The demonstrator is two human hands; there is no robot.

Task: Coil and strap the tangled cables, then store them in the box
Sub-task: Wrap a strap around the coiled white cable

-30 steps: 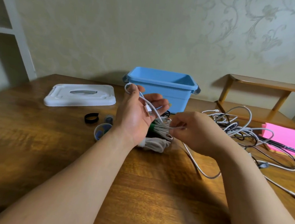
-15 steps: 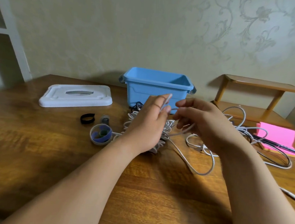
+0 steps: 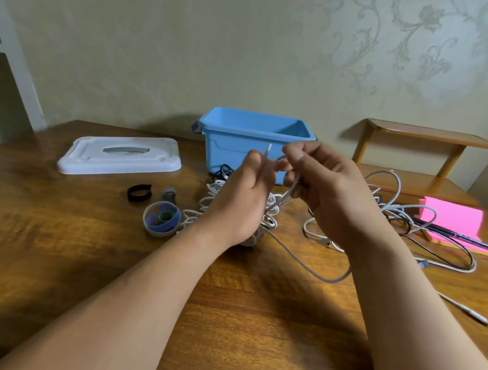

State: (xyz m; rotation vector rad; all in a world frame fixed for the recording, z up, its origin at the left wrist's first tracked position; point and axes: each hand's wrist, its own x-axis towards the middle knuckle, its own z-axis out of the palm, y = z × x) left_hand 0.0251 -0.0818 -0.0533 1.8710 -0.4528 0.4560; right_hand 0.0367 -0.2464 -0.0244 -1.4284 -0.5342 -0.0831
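Found the left hand (image 3: 241, 202) raised over mid-table, in front of the blue box (image 3: 228, 151), pinching a white cable (image 3: 288, 195) just below its plug, tip pointing up. Found the right hand (image 3: 328, 191) just beside it, fingers curled round the same cable a little further along. Judged both grips narrow and closed on the cable, apparently to fix the end while forming the first loop of a coil. Traced the slack hanging in a loose bow to the table (image 3: 57, 243) and on behind the right forearm. Noted a white bundle (image 3: 211, 192) of cable under and behind the left hand, partly hidden; could not tell whether strapped. Noted a tangle of cables (image 3: 392, 208) on the right, reaching the pink notepad (image 3: 450, 218), with one loose end trailing toward the right-hand edge. Found the box open-topped near the wall, its lid (image 3: 119, 156) laid flat to the left, presumably to keep the mouth free for storing; interior mostly hidden from here. Found a black strap (image 3: 139, 192) and a roll of straps (image 3: 161, 217) left of the hands, near enough for ready reach. Judged room ample toward the near edge and tighter on the right, where slack could snag the tangle.
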